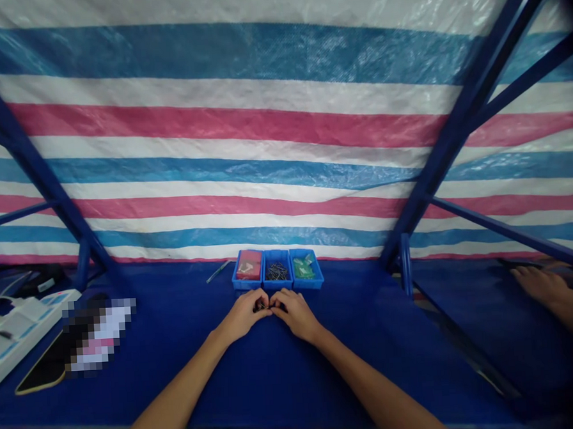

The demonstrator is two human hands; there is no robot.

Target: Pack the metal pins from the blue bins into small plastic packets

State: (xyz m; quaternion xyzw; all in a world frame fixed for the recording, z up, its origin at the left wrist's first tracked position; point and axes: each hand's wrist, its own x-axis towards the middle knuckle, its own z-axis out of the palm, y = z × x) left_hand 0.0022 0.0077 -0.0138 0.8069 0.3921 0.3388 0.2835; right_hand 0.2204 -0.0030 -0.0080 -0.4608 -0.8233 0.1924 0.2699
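Observation:
My left hand (244, 314) and my right hand (295, 313) meet just in front of a row of three blue bins. Fingers of both hands are curled, with the tips pinched close together. Small dark pieces show between the fingers of each hand, too small to name. The left bin (247, 285) has reddish contents with a few pale bits on top. Many dark metal screws (276, 271) lie in the middle bin (277, 285). In the right bin (308, 284) is a green item (303, 268) with clear wrapping.
A thin pen-like tool (217, 271) lies left of the bins. On the left are a white power strip (28, 333) with plugs and a dark phone-like slab (47, 364). Blue frame posts (449, 145) flank the blue table (276, 388). Another person's hand (544, 285) shows at far right.

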